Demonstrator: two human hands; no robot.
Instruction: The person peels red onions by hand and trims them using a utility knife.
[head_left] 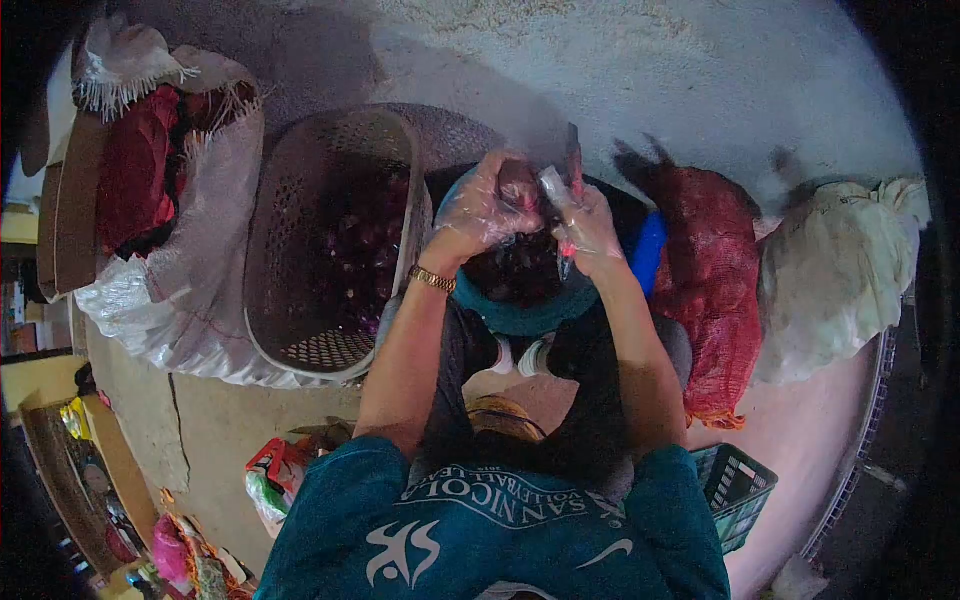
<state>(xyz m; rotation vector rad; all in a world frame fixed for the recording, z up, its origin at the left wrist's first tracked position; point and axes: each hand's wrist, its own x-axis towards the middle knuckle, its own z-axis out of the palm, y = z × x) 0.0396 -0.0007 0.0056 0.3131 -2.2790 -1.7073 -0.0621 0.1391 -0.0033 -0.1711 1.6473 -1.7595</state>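
My left hand (482, 208), in a clear plastic glove and with a gold-coloured watch at the wrist, is closed around a reddish-purple onion (518, 188). Close beside it, my right hand (590, 225), gloved the same way, grips a small knife with red on its handle (567, 248). The pale blade (553, 186) points up toward the onion; I cannot tell whether the two touch. Below both hands is a round teal tub (500, 318) with dark purple onions (515, 272) in it, blurred by shadow.
At the left stands a large perforated basket (400, 215) with dark purple onions inside. Beyond it leans an open white woven sack (215, 210). On the right are a red mesh sack (708, 290), a white sack (835, 270) and a green crate (735, 490). A wall rises behind.
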